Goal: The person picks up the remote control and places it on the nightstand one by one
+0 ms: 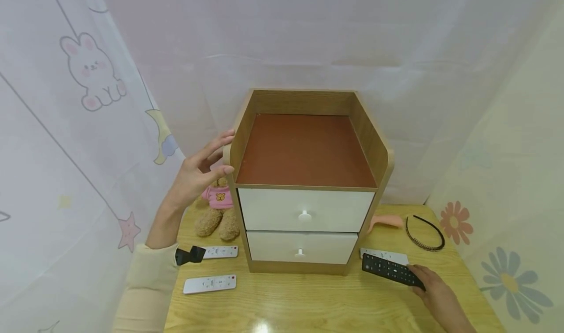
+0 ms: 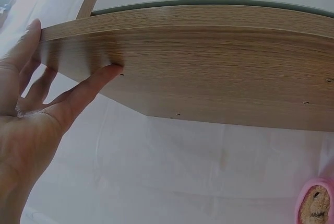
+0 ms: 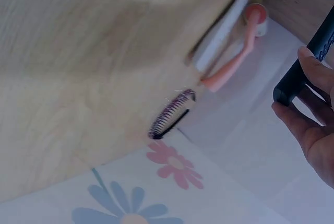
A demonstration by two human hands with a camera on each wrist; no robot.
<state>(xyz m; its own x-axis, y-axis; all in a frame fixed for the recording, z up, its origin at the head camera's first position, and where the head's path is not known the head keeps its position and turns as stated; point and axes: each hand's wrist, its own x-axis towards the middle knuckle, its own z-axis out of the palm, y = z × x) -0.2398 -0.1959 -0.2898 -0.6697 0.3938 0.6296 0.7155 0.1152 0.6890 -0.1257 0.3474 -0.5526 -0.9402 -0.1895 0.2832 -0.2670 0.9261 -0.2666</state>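
The left hand rests against the left side panel of a wood-coloured cabinet, with its fingers spread and loosely extended; the thumb is near the front edge. This hand does not grasp anything. The cabinet stands upright on the light yellow wooden desk; it has a reddish-brown top shelf and two white drawers with small white knobs, which both look closed.

The right hand grasps one end of a long black plastic remote control, between the thumb and the fingers. This remote is held above the desk, to the right of the cabinet, and partly covers a white remote control in the head view.

On the left of the cabinet, two more white remotes lie on the desk, and a brown plush bear in a pink shirt is beside the cabinet. On the right, there are an orange-pink object with a handle and a thin dark headband.
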